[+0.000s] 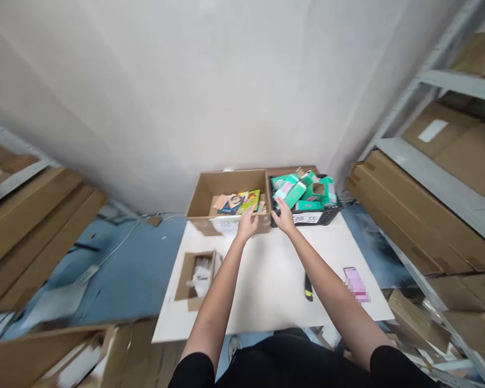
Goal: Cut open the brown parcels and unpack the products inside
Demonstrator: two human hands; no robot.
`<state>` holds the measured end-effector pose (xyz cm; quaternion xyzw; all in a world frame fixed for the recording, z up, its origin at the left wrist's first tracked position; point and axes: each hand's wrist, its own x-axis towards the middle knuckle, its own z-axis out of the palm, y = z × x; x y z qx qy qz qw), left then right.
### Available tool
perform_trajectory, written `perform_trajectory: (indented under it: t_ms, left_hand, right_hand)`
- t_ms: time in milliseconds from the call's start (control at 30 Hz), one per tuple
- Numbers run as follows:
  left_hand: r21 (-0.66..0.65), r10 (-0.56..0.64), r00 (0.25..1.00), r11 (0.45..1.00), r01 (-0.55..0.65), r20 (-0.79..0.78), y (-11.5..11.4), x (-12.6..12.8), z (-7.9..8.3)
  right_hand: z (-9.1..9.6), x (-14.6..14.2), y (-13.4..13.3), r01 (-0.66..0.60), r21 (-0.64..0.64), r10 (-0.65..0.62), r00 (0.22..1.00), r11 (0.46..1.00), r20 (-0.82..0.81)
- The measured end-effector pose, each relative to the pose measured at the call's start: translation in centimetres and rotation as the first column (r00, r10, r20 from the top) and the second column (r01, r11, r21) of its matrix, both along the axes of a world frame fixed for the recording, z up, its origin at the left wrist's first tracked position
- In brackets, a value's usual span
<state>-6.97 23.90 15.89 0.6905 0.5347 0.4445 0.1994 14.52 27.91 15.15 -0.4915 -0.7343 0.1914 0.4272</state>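
Note:
My left hand [247,225] is at the front rim of an open cardboard box [202,199], its fingers stretched out and thumb apart. Whether it touches the rim I cannot tell. In that box lie colourful flat packs, among them a yellow-green pack [248,201] and a blue one [231,204]. My right hand [284,217] reaches to the front left corner of a black plastic crate [329,214], fingers also spread with nothing visible in them. Teal and pink small boxes [294,194] are heaped in the crate, some of them open. Paper labels with handwriting hang on both containers' fronts.
On the white table [262,291] stand a small open carton [185,277] with white crumpled material, a black and yellow cutter [308,287] and a pink-screened phone [356,284]. Shelves with large cartons [404,210] flank the right; more cartons [36,221] are on the left.

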Motion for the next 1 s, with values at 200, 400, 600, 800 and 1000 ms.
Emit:
perform_trajectory:
  t_ms: [200, 400, 600, 800, 1000]
  left_hand:
    - [-0.127, 0.216, 0.974, 0.966, -0.223, -0.070, -14.3, -17.0, -4.0]
    - [-0.465, 0.068, 0.965, 0.867, -0.183, -0.252, -25.7, -26.5, -9.6]
    - [-0.599, -0.033, 0.955, 0.785, -0.158, -0.296, -31.6, -26.2, -14.5]
    - [-0.451, 0.071, 0.969, 0.876, -0.173, -0.235, -32.4, -20.7, -14.5]
    - [-0.327, 0.029, 0.988, 0.942, -0.078, -0.153, -32.0, -12.0, -11.2]
  right_hand:
    - [-3.6, -18.2, -10.0, -0.242, -0.098, 0.242, 0.970, 0.965, -0.011]
    - [-9.4, -31.0, -20.8, -0.412, -0.265, 0.434, 0.901, 0.872, 0.027]
    - [-14.9, -28.2, -28.2, -0.242, -0.503, 0.449, 0.826, 0.830, 0.342]
    - [-17.1, -21.7, -32.7, -0.070, -0.461, 0.277, 0.874, 0.885, 0.399]
    - [-15.0, -14.0, -34.0, 0.156, -0.265, -0.085, 0.962, 0.952, 0.259]
